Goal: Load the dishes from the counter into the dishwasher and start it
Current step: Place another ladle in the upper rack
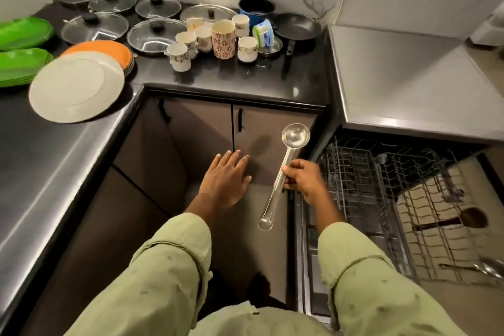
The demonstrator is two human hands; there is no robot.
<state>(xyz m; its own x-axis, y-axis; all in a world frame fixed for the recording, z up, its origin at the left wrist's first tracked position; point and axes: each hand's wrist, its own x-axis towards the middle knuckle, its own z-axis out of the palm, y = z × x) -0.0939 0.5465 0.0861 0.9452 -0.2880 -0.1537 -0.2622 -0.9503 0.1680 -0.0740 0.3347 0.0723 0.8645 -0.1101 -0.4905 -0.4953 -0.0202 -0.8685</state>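
My right hand [304, 179] grips the handle of a steel ladle [286, 166], bowl up, just left of the open dishwasher's pulled-out wire rack [362, 172]. My left hand [226, 179] hovers flat with straight fingers in front of the cabinet doors, holding nothing. On the dark counter stand several mugs [180, 57], a tall flowered cup [223, 39], a black frying pan [297, 27] and a blue pot [257, 7]. A white plate [73, 90] lies on orange plates [105, 49] at the left. A wooden spoon [469, 219] and another steel utensil [488, 267] lie in the lower rack.
Several glass lids [94, 28] fill the back of the counter, and green plates [23, 33] are stacked at far left. A steel worktop [409, 84] sits above the dishwasher. Brown cabinet doors [196, 131] fill the corner in front of me.
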